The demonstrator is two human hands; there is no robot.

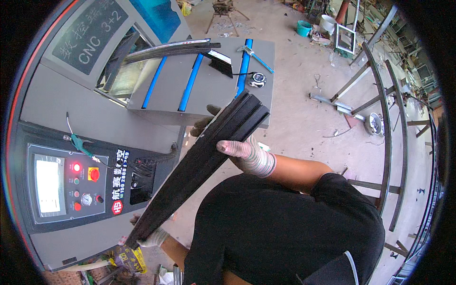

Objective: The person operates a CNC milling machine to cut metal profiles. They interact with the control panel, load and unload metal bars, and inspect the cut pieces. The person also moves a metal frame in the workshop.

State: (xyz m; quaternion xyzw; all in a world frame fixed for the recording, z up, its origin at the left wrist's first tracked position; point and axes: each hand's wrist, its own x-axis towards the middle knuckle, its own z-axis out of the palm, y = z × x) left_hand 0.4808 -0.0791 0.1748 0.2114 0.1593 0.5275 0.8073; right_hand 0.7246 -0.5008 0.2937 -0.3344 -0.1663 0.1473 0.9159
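Profile: your black metal profile [204, 161] looks long, stiff and fairly heavy.
Hold: right hand [247, 154] fingers clasp its upper end, left hand [152, 237] fingers its lower end.

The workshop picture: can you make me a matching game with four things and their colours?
Things:
1. long bar held in both gloved hands
2. round stop button on the control panel
3. strips on the grey machine table
4. bucket on the floor

Colours:
A. blue
B. black
C. teal
D. red

Pairs: 1-B, 2-D, 3-A, 4-C
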